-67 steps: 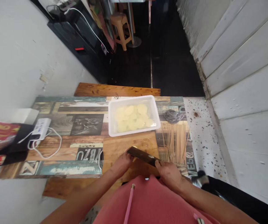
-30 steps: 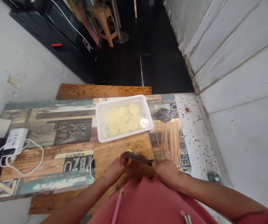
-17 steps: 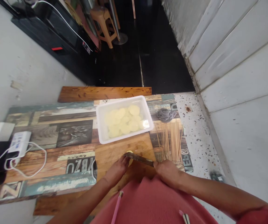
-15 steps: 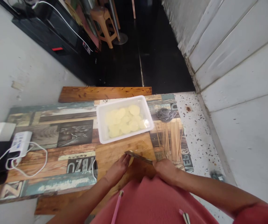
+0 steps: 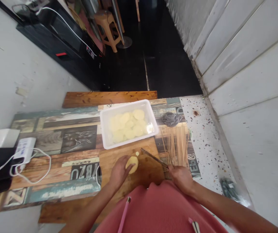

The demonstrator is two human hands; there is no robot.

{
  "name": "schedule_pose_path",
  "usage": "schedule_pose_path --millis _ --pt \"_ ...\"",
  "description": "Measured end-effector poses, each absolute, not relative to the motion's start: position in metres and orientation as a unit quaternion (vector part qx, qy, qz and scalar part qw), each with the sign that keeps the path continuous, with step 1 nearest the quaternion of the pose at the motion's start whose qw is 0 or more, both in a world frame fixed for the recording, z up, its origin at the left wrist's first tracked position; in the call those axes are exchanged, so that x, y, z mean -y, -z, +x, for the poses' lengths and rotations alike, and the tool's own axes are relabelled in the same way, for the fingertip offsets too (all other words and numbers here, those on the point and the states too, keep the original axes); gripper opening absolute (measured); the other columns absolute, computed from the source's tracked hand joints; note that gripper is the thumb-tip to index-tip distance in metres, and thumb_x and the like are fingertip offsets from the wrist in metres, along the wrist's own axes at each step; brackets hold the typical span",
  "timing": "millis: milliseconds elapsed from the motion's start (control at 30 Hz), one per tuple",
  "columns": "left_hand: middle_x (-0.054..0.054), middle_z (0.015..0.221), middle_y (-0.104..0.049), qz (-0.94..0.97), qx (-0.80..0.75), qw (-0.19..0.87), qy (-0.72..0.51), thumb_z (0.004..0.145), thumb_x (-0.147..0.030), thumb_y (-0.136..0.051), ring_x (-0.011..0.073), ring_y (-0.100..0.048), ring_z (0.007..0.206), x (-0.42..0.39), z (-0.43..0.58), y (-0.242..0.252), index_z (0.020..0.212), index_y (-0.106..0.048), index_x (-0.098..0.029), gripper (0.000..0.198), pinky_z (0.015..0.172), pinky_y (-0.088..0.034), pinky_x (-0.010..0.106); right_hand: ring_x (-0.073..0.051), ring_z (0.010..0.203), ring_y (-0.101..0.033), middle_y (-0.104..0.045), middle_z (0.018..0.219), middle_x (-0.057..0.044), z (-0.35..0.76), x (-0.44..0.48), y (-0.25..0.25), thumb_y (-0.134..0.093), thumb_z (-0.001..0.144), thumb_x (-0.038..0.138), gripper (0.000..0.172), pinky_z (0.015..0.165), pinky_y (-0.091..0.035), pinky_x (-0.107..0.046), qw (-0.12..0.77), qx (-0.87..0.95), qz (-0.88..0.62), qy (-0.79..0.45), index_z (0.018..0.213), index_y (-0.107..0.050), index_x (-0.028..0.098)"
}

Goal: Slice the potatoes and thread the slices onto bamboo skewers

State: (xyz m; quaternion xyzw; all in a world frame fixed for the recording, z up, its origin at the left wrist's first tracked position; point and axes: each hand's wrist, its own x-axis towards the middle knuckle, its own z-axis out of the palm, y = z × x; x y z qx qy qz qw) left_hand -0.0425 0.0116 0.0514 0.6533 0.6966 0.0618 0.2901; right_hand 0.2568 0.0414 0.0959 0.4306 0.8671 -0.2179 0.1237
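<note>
My left hand (image 5: 120,171) grips a round, pale yellow potato piece (image 5: 132,164) over the wooden cutting board (image 5: 151,174), its cut face turned up. Close beside it on the board lies a small potato scrap (image 5: 137,153). In my right hand (image 5: 180,177) is a knife (image 5: 154,157), its blade pointing left toward the scrap and apart from the potato piece. Behind the board stands a white plastic tub (image 5: 107,142) with several potato slices (image 5: 129,124) in it.
Thin wooden skewers (image 5: 177,145) lie right of the board, with a grey crumpled cloth (image 5: 170,119) behind them. A white power strip (image 5: 24,150) with cables is at the left. A white wall (image 5: 255,81) rises on the right. A plastic stool (image 5: 107,29) stands beyond.
The knife has moved right, away from my left hand. The potato piece now shows its flat face, and a small scrap lies on the board.
</note>
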Motion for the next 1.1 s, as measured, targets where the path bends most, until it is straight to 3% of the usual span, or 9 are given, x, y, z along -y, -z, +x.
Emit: schedule_pose_path --millis 167,333,433,533,633,733,900,1100 --pt "0.005 0.08 -0.064 0.543 -0.772 0.33 0.031 0.075 -0.038 -0.056 0.0179 -0.058 0.077 -0.067 -0.021 -0.04 0.08 -0.063 -0.016 0.024 0.069 -0.041 0.026 -0.014 0.053 -0.056 -0.063 0.061 -0.003 0.259 -0.033 -0.094 -0.039 0.085 0.012 0.018 0.047 -0.026 -0.025 0.125 -0.852 0.458 0.218 0.084 -0.056 0.013" --pt "0.006 0.079 -0.065 0.571 -0.744 0.336 0.091 0.072 -0.019 -0.055 0.0165 -0.058 0.075 -0.086 -0.005 -0.027 0.077 -0.062 -0.015 0.01 0.064 -0.037 0.024 -0.014 0.053 -0.058 -0.064 0.061 -0.003 0.254 -0.026 -0.099 -0.039 0.085 0.015 0.017 0.047 -0.026 -0.026 0.127 -0.844 0.468 0.231 0.081 -0.056 0.015" --pt "0.007 0.076 -0.066 0.539 -0.772 0.33 0.062 0.077 -0.024 -0.049 0.0173 -0.059 0.072 -0.082 -0.022 -0.028 0.075 -0.064 -0.014 0.018 0.064 -0.038 0.025 -0.014 0.055 -0.059 -0.063 0.06 -0.003 0.256 -0.026 -0.1 -0.042 0.084 0.016 0.013 0.048 -0.028 -0.025 0.131 -0.84 0.472 0.232 0.082 -0.055 0.015" --pt "0.008 0.081 -0.067 0.497 -0.813 0.303 0.003 0.082 -0.029 -0.042 0.019 -0.06 0.076 -0.066 -0.054 -0.03 0.082 -0.066 -0.015 0.029 0.067 -0.042 0.027 -0.015 0.057 -0.06 -0.064 0.063 -0.003 0.256 -0.027 -0.099 -0.042 0.082 0.015 0.013 0.049 -0.029 -0.025 0.138 -0.838 0.467 0.245 0.082 -0.055 0.015" --pt "0.009 0.093 -0.066 0.502 -0.836 0.212 -0.069 0.083 -0.023 -0.038 0.0207 -0.06 0.088 -0.04 -0.079 -0.03 0.099 -0.062 -0.013 0.031 0.076 -0.045 0.031 -0.016 0.06 -0.061 -0.065 0.067 -0.004 0.25 -0.031 -0.097 -0.045 0.078 0.012 0.013 0.049 -0.03 -0.025 0.156 -0.843 0.447 0.257 0.084 -0.056 0.014" --pt "0.014 0.108 -0.061 0.644 -0.746 0.13 -0.109 0.085 -0.023 -0.037 0.0244 -0.053 0.105 -0.012 -0.08 -0.033 0.111 -0.056 -0.011 0.034 0.09 -0.041 0.04 -0.017 0.061 -0.061 -0.065 0.068 -0.005 0.239 -0.036 -0.098 -0.044 0.076 0.009 0.016 0.049 -0.031 -0.025 0.164 -0.853 0.419 0.265 0.086 -0.056 0.014" --pt "0.012 0.127 -0.048 0.838 -0.51 0.194 -0.023 0.084 -0.014 -0.041 0.0242 -0.038 0.122 0.01 -0.045 -0.048 0.124 -0.045 -0.014 0.04 0.097 -0.038 0.038 -0.019 0.065 -0.061 -0.066 0.075 -0.008 0.223 -0.047 -0.108 -0.043 0.079 0.01 0.017 0.053 -0.036 -0.026 0.184 -0.866 0.372 0.281 0.089 -0.056 0.014" --pt "0.015 0.112 -0.053 0.816 -0.531 0.211 0.092 0.08 -0.001 -0.033 0.0251 -0.05 0.106 0.01 -0.031 -0.052 0.117 -0.049 -0.011 0.041 0.084 -0.047 0.038 -0.02 0.067 -0.06 -0.065 0.078 -0.01 0.212 -0.055 -0.116 -0.044 0.08 0.009 0.016 0.055 -0.037 -0.027 0.204 -0.868 0.351 0.286 0.091 -0.055 0.012"
